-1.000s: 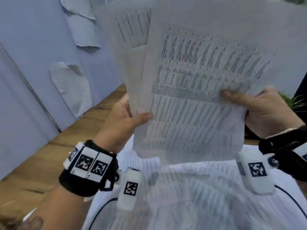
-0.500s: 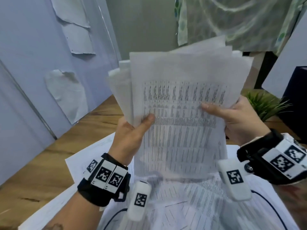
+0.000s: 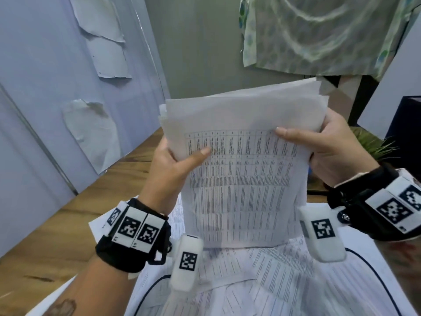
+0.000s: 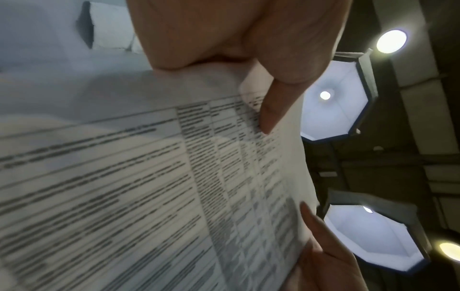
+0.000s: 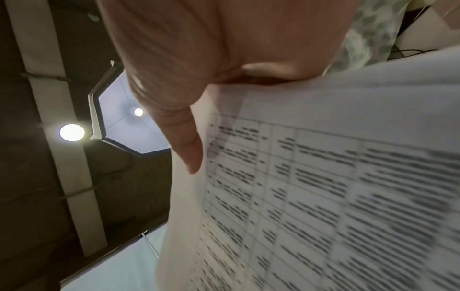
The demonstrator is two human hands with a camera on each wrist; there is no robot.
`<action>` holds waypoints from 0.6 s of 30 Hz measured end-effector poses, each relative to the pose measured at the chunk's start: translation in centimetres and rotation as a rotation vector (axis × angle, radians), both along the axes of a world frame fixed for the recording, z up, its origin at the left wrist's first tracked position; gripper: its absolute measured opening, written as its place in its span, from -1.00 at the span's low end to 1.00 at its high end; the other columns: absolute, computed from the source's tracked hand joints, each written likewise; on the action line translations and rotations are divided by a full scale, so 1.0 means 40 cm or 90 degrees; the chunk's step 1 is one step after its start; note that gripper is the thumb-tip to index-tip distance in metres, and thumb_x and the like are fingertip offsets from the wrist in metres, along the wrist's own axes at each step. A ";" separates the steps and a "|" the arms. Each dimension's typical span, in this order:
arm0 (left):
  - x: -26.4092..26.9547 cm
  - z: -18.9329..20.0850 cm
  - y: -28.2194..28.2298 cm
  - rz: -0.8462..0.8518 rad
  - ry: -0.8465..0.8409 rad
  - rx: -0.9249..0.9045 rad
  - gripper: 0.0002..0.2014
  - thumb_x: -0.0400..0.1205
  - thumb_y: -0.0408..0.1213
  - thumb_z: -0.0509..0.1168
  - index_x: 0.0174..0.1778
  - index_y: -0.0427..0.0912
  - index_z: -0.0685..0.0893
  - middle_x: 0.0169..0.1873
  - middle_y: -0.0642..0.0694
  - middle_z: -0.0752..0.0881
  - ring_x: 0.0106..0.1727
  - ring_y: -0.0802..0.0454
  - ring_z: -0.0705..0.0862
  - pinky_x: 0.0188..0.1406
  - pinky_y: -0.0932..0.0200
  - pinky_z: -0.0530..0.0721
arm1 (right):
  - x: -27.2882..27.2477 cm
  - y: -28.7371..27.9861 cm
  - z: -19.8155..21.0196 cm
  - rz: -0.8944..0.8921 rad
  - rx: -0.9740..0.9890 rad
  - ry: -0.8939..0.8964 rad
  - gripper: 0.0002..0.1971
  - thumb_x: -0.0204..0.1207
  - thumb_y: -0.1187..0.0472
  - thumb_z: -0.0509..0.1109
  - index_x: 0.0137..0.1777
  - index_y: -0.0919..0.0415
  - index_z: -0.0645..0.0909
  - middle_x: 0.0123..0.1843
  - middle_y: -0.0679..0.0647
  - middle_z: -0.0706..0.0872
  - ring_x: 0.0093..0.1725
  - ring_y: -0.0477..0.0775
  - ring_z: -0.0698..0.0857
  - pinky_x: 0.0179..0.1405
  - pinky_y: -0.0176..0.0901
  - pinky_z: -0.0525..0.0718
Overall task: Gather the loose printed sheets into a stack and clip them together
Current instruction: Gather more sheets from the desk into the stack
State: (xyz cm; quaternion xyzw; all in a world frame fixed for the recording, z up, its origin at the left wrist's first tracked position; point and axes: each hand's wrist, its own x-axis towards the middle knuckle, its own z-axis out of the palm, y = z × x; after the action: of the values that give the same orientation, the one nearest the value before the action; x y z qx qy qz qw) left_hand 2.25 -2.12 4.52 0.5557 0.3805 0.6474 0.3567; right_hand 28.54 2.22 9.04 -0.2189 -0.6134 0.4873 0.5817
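Two hands [image 3: 168, 169] [image 3: 337, 151], one held stack of sheets [image 3: 246, 179], one plant [image 3: 376, 147]

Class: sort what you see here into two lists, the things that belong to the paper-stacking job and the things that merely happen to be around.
Job:
held stack of sheets
loose sheets on the table
left hand
right hand

Just around:
potted plant
patterned cloth
torn papers on the wall

An upright stack of printed paper sheets [image 3: 246, 179] stands between the left hand [image 3: 169, 172] and right hand [image 3: 330, 151], above loose printed sheets [image 3: 262, 281] lying on the wooden table [image 3: 75, 215].
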 end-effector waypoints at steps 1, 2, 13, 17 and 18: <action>-0.010 -0.011 0.004 -0.004 -0.020 -0.005 -0.22 0.36 -0.17 0.65 0.50 -0.31 0.60 0.25 -0.22 0.90 0.28 -0.16 0.89 0.24 -0.03 0.89 | 0.007 0.006 -0.006 0.004 -0.008 0.006 -0.41 0.13 0.26 0.61 0.23 0.21 0.63 0.09 0.15 0.84 0.13 0.21 0.81 0.07 0.06 0.78; -0.020 -0.028 0.005 -0.008 -0.036 -0.018 -0.23 0.33 -0.14 0.65 0.46 -0.27 0.62 0.21 -0.18 0.92 0.25 -0.14 0.90 0.21 -0.04 0.90 | 0.014 0.013 -0.019 0.008 -0.024 0.003 -0.41 0.14 0.28 0.60 0.24 0.21 0.62 0.10 0.15 0.83 0.14 0.22 0.81 0.08 0.06 0.79; 0.016 -0.069 -0.008 0.078 0.014 -0.037 -0.67 0.49 -0.19 0.50 0.18 -0.15 0.81 0.09 -0.02 0.95 0.24 -0.02 0.90 0.30 0.01 0.87 | -0.036 0.024 -0.107 0.014 -0.075 -0.006 -0.55 0.26 0.37 0.52 0.21 0.29 0.68 0.16 0.15 0.83 0.20 0.19 0.79 0.22 0.10 0.74; -0.067 -0.075 -0.013 0.011 0.065 -0.085 -0.35 0.35 -0.06 0.79 0.29 -0.26 0.78 0.24 -0.24 0.91 0.31 -0.19 0.89 0.33 -0.12 0.87 | -0.041 0.038 -0.138 0.049 -0.120 -0.031 -0.56 0.26 0.34 0.55 0.18 0.30 0.70 0.15 0.19 0.83 0.17 0.21 0.80 0.13 0.05 0.78; -0.084 -0.094 -0.017 -0.019 0.070 -0.128 -0.21 0.26 0.02 0.83 0.33 -0.28 0.77 0.27 -0.25 0.90 0.32 -0.19 0.88 0.32 -0.09 0.87 | -0.040 0.043 -0.163 0.069 -0.149 -0.058 -0.53 0.22 0.29 0.61 0.18 0.30 0.71 0.15 0.18 0.84 0.18 0.21 0.80 0.12 0.02 0.79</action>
State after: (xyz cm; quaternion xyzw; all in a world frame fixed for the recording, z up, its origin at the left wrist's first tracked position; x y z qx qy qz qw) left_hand -1.11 -2.81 0.78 0.5574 0.4537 0.5695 0.3989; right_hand 26.93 3.92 2.53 -0.2736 -0.5893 0.5755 0.4966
